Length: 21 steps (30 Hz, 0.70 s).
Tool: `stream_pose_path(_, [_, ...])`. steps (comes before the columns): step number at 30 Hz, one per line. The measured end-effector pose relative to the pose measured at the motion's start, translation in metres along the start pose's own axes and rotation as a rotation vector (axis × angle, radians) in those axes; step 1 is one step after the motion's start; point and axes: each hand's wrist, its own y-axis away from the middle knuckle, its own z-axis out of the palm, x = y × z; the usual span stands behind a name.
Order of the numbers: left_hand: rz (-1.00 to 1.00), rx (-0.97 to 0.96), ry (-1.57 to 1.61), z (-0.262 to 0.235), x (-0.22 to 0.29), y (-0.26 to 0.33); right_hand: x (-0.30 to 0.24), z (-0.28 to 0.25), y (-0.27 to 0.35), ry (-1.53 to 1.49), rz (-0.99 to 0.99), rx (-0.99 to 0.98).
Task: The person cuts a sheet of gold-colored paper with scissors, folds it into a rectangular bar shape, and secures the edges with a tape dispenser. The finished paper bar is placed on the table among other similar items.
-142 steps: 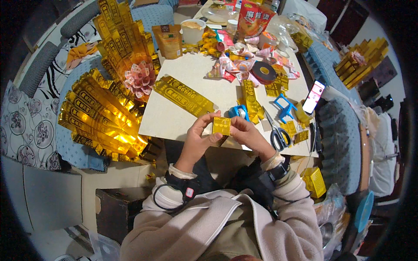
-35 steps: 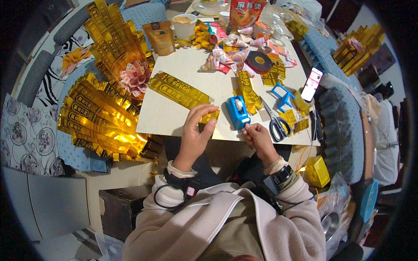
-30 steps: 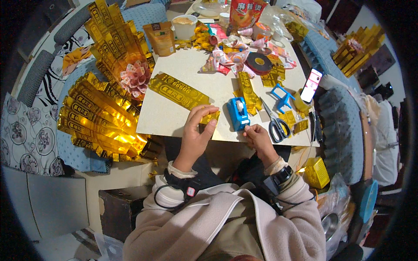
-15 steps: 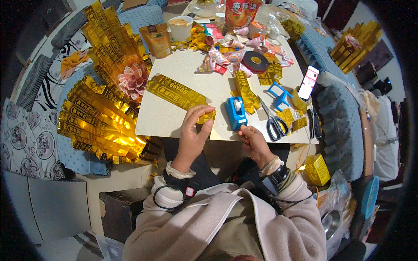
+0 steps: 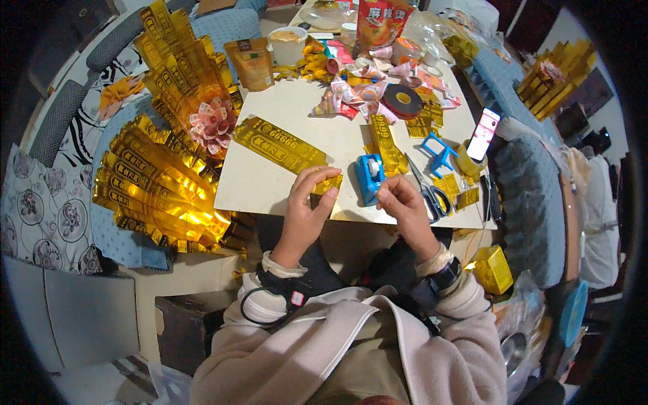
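My left hand [image 5: 308, 210] is closed with thumb and fingertips on a small gold foil piece [image 5: 331, 183] at the table's near edge. Just beyond it lies a long flat gold foil strip [image 5: 280, 143] with dark printing. My right hand [image 5: 405, 206] is pinched together beside the near end of a blue tape dispenser [image 5: 368, 189], which carries a small roll of clear tape. Whatever lies between those fingertips is too small to make out. Black-handled scissors [image 5: 439, 204] rest to the right of this hand, and a folded gold strip [image 5: 386, 145] lies behind the dispenser.
On the table [image 5: 243, 192] are a blue plastic frame [image 5: 440, 156], a phone [image 5: 483, 134], a black tape roll [image 5: 403, 101], crumpled pink papers [image 5: 351, 98], a tub [image 5: 287, 48] and a brown pouch [image 5: 250, 65]. Gold foil fans [image 5: 152, 179] stand at the left.
My right hand has moved up along the right side of the tape dispenser, its fingers still pinched. My left hand keeps its hold on the foil piece. The whole view has shifted slightly.
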Motion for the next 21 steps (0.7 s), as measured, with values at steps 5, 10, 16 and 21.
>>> stream_pose_path(5, [0.018,-0.007,0.013,-0.003,0.0,-0.002,-0.027,0.019,-0.037,0.016,-0.02,-0.181])
stream_pose_path(10, [0.0,-0.01,0.028,-0.003,-0.001,-0.002,-0.023,0.031,-0.047,0.021,-0.042,-0.257])
stream_pose_path(16, [-0.005,-0.024,0.043,-0.004,-0.001,-0.002,-0.022,0.032,-0.048,0.106,0.018,-0.237])
stream_pose_path(21, [0.007,-0.015,0.042,-0.003,0.0,-0.002,-0.024,0.036,-0.05,0.145,0.077,-0.203])
